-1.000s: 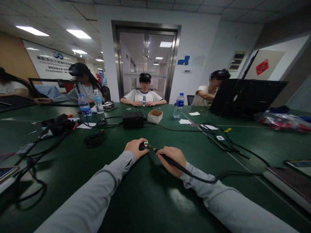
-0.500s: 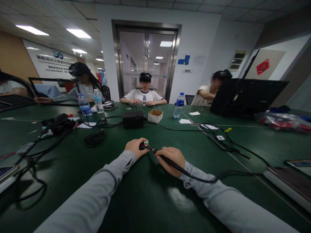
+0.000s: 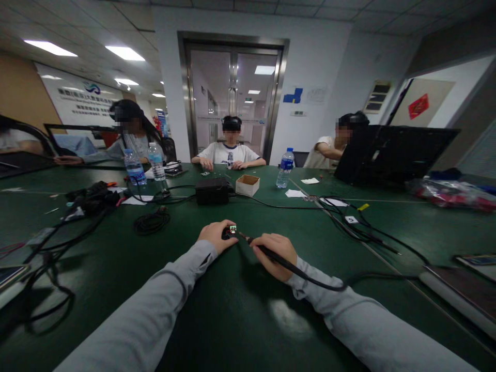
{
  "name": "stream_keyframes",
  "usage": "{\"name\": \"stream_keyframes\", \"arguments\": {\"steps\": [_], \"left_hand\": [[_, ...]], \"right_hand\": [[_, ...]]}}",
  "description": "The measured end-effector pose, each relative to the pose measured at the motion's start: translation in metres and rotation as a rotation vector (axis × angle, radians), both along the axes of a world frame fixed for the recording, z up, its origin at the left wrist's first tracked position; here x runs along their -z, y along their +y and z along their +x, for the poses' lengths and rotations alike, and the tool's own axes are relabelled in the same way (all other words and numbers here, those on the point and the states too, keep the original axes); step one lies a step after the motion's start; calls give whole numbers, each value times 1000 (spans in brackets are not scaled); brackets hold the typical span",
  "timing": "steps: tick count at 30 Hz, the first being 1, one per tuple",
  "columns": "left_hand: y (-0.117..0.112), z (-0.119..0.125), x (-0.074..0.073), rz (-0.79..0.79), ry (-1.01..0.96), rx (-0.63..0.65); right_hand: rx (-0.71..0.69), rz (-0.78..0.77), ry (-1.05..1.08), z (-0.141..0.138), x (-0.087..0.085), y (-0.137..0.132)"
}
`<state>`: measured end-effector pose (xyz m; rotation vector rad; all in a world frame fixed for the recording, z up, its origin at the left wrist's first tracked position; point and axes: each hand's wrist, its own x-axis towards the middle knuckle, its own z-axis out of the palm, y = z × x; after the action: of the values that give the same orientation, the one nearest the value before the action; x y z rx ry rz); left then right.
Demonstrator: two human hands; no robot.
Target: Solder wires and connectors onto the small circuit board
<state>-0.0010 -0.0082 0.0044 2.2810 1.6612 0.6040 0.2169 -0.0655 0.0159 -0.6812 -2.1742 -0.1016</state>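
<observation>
On the green table [image 3: 232,310] my left hand [image 3: 214,235] rests with its fingers closed round a small dark part with a green and red top [image 3: 231,231]. My right hand [image 3: 276,253] is wrapped round the black handle of a soldering iron [image 3: 263,249]. The iron's tip points left and sits right beside the small part. Its black cable [image 3: 349,283] trails off to the right across the table. Both grey sleeves lie on the tabletop.
A black power unit [image 3: 211,190] and a small cardboard box [image 3: 247,185] stand beyond my hands. Coiled black cables [image 3: 152,222] and water bottles [image 3: 134,168] lie to the left, more cables [image 3: 360,232] and a laptop [image 3: 391,155] to the right. Three people sit at the far side.
My hands have stayed almost still; the right hand with the iron shifted very slightly. The person straight across has moved their hands a little.
</observation>
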Motion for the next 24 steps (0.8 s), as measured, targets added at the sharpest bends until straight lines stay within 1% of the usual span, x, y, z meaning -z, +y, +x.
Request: {"name": "stream_keyframes", "arguments": {"steps": [11, 16, 21, 24], "left_hand": [[-2, 2, -2, -3, -10, -5], [-1, 1, -1, 9, -2, -6], [-3, 1, -1, 32, 27, 17], [-7, -6, -3, 39, 69, 41]], "right_hand": [[5, -17, -27, 0, 1, 1], [3, -20, -47, -1, 0, 0], [22, -27, 34, 1, -1, -1], [26, -60, 68, 3, -1, -1]]}}
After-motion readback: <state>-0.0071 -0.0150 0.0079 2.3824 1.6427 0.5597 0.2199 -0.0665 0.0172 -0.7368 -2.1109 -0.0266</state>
